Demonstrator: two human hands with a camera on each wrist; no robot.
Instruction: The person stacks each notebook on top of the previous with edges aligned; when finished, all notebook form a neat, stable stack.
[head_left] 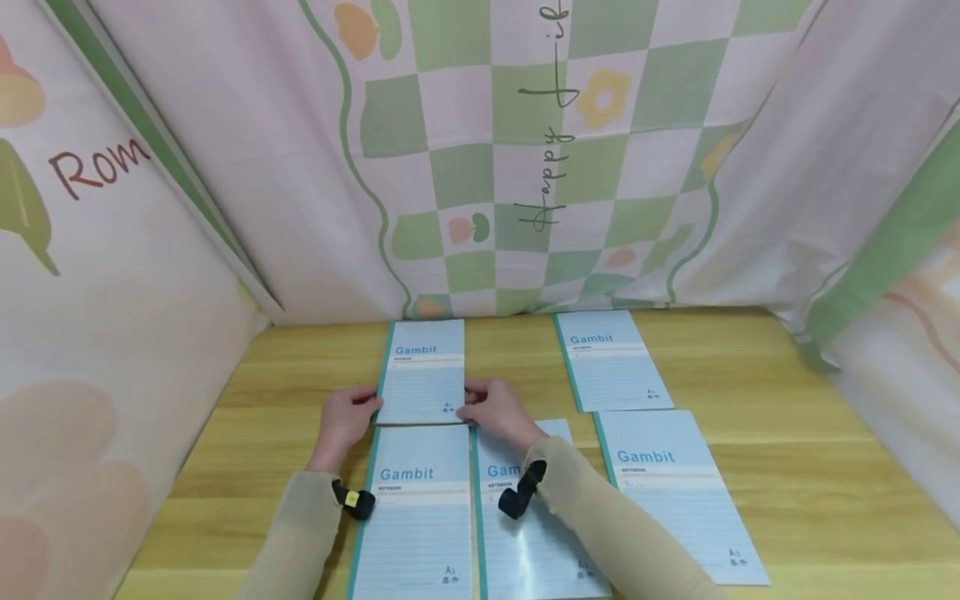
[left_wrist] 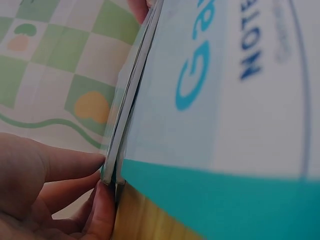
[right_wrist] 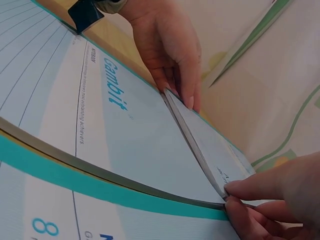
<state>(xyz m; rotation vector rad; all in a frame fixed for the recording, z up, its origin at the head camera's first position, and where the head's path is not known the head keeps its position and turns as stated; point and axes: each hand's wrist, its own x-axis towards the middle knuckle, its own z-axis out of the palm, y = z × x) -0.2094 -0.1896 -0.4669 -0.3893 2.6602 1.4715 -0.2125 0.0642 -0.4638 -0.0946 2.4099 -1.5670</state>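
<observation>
A light blue Gambit notebook [head_left: 423, 379] with a teal spine lies at the back left of the table. My left hand [head_left: 347, 421] pinches its near left corner between thumb and fingers, as the left wrist view also shows. At the near right corner, my right hand [head_left: 502, 412] pinches it the same way; thumb and fingertips [right_wrist: 245, 188] show on its edge in the right wrist view. Directly in front, its top edge right at the held notebook's lower edge, is another notebook [head_left: 420, 533]. A third notebook [head_left: 525, 542] lies beside that one, partly hidden under my right forearm.
To the right, a notebook [head_left: 611, 358] lies at the back, with another [head_left: 667, 492] in front of it, their edges close together. The wooden table [head_left: 795, 433] is bordered behind by a green-and-white checked curtain [head_left: 525, 167] and by printed fabric [head_left: 112, 333] at the left.
</observation>
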